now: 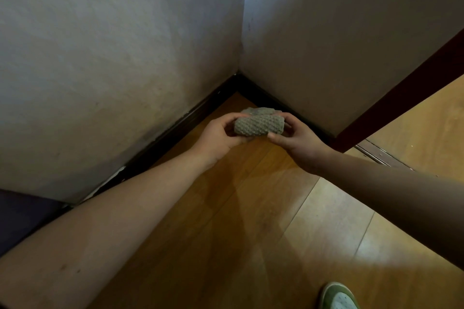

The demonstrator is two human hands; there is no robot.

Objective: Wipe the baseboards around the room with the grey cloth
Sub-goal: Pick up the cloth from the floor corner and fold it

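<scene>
Head view: left hand [218, 134] and right hand [296, 139] grip the folded, bumpy-textured grey cloth [259, 125].

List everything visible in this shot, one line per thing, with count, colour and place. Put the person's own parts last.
grey waffle-textured cloth: one, grey, folded into a roll, held above the floor near the corner.
dark baseboard strips: two, near black, running along the foot of both walls and meeting in the corner.
painted walls: two, off-white, left and right of the corner.
wooden plank floor: one, orange-brown, bottom half of the view.
dark red door frame: one, at right.
metal threshold strip: one, grey-brown, at right.
green and white shoe: one, bottom edge.
left hand: one, grip on the cloth's left end.
right hand: one, grip on the cloth's right end.
</scene>
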